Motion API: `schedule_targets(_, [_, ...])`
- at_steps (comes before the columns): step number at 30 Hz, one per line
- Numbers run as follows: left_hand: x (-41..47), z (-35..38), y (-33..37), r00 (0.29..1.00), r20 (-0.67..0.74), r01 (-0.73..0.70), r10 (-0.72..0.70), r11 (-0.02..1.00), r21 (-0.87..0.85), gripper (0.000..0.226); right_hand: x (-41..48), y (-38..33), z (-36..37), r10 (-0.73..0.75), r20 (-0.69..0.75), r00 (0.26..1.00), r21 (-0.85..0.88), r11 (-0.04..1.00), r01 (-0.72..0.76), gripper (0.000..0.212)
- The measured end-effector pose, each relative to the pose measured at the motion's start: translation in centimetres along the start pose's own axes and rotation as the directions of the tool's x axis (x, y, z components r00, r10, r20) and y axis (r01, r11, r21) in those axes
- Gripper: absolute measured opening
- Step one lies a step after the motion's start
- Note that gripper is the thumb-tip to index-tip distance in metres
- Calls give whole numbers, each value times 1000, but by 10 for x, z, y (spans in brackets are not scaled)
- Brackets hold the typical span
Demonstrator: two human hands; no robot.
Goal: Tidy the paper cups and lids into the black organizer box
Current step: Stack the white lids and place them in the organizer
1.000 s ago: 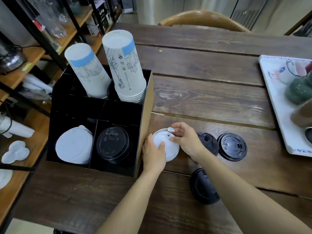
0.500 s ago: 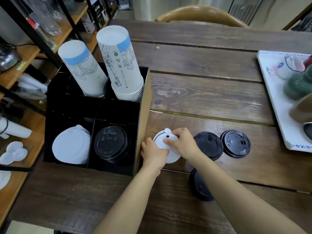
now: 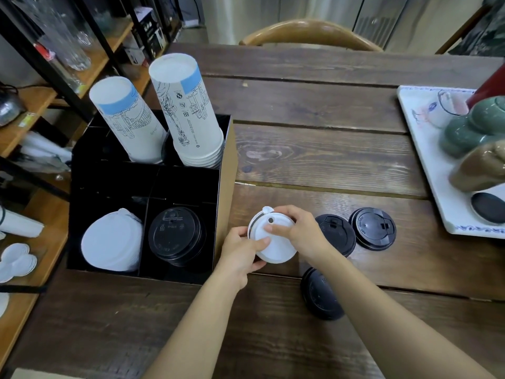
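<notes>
Both hands hold a white lid [image 3: 276,246] just right of the black organizer box [image 3: 222,203], a little above the table. My left hand [image 3: 241,253] grips its near left edge, and my right hand [image 3: 300,233] grips its right side with fingers on top. In the box, two stacks of upside-down paper cups [image 3: 191,119] fill the far compartments. A stack of white lids [image 3: 112,242] lies in the near left compartment, a stack of black lids [image 3: 175,236] in the near right. Three black lids [image 3: 373,228] lie loose on the table to the right.
A white tray [image 3: 426,165] with green and brown ceramic pieces stands at the table's right edge. Wooden shelves [image 3: 24,132] with glassware and small white dishes run along the left. A wooden chair back [image 3: 308,31] stands at the table's far side.
The white lid has been lifted off the table and tilted between both hands. My right fingers have shifted onto its top.
</notes>
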State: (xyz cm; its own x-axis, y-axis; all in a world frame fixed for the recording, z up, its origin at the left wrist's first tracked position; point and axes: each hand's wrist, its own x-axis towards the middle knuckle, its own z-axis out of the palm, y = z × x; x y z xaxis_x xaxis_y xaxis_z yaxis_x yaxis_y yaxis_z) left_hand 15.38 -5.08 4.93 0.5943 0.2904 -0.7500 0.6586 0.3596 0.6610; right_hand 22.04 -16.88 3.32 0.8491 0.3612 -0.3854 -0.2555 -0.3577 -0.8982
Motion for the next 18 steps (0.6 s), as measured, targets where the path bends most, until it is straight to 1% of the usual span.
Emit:
schedule_targets(2, [-3, 2, 0, 999, 5, -44, 44, 999, 23, 41, -3, -2, -2, -11, -16, 1000, 10, 1000, 11, 32])
schedule_targets(6, [-11, 6, 6, 992, 12, -122, 122, 992, 14, 37, -9, -11, -9, -22, -68, 997, 61, 998, 26, 37])
schedule_targets(8, [-16, 9, 10, 989, 19, -148, 148, 989, 21, 35, -11, -16, -13, -43, -86, 995, 60, 997, 48, 39])
schedule_targets(11, [-23, 12, 13, 985, 20, -174, 173, 984, 38, 32, -17, -17, -18, -74, -96, 993, 48, 996, 79, 37])
schedule_targets(14, [-27, 11, 11, 980, -10, -199, 200, 979, 54, 26, -23, -10, -20, -69, -81, 994, 7, 998, 70, 34])
schedule_targets(16, [-28, 8, 7, 979, -25, -200, 203, 976, 90, 16, -28, -5, -20, -32, -46, 998, -26, 999, 31, 30])
schedule_targets(18, [-31, 6, 1, 984, -25, -172, 175, 981, 92, 4, -31, 3, -18, 11, -7, 1000, -28, 1000, -11, 27])
